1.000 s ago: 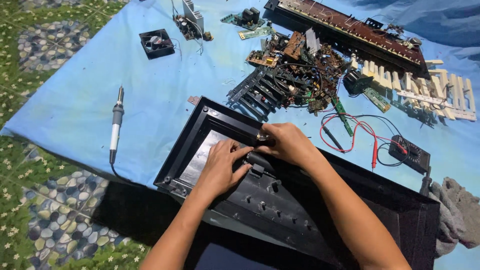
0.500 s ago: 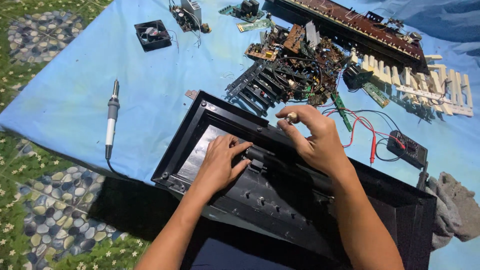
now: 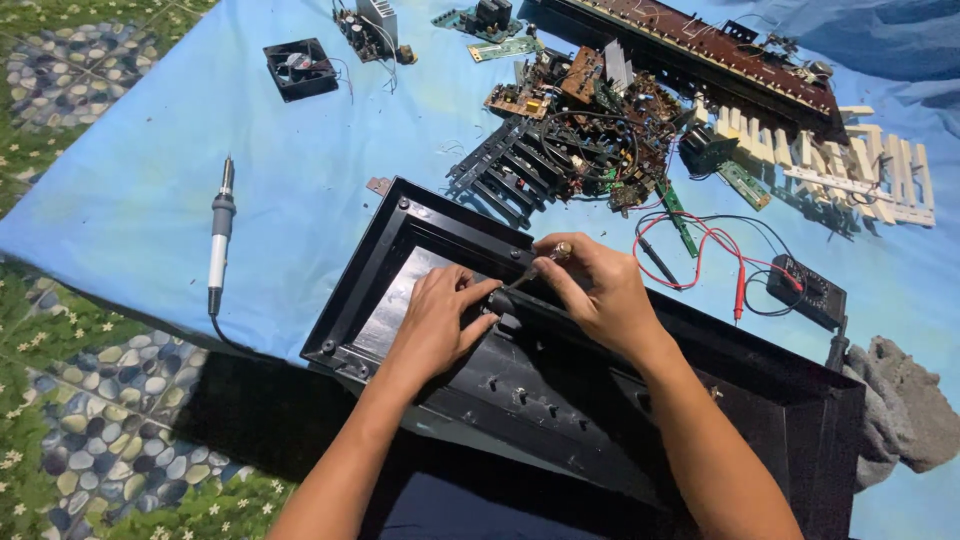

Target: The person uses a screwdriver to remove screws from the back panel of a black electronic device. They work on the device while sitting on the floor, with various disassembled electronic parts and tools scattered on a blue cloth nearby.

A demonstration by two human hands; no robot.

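The right hand [image 3: 598, 290] pinches the clear handle of a small screwdriver [image 3: 540, 262] between thumb and fingertips, its tip angled down toward 8 o'clock into the black case [image 3: 600, 400]. The left hand [image 3: 440, 325] lies just beside it, fingers curled and pressing on a ridge of the case next to the tool's tip, holding nothing loose. The case sits at the centre of a blue sheet [image 3: 150, 150], its shiny panel toward 9 o'clock. At 9 o'clock lies a soldering iron [image 3: 218, 235], well apart from the case. At 12 o'clock sits a heap of circuit boards [image 3: 590, 130], with a small fan [image 3: 300, 68] toward 11 o'clock. At 2 o'clock are white keys [image 3: 850, 165]; at 3 o'clock, a meter [image 3: 806, 290] with red and black leads, and a grey rag [image 3: 905, 405] beyond the case.
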